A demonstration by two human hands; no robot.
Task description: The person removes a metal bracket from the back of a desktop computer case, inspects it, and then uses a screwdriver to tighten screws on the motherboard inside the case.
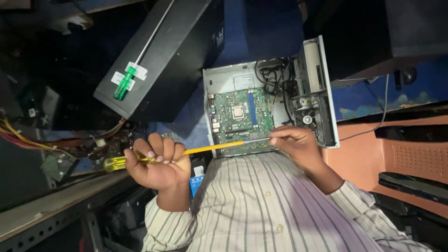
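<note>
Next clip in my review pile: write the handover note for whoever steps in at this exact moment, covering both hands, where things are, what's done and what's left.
Left hand: closed around the handle of the yellow screwdriver.
Right hand: pinching the same tool's shaft near the tip, just over the lower edge of the open computer case.
Things: the green circuit board sits in the case. A green screwdriver lies on the black tower to the left.
Done: the case's side is open and the board is exposed.
Left: the board is in place; the tip is not seated on any screw that I can make out.
</note>
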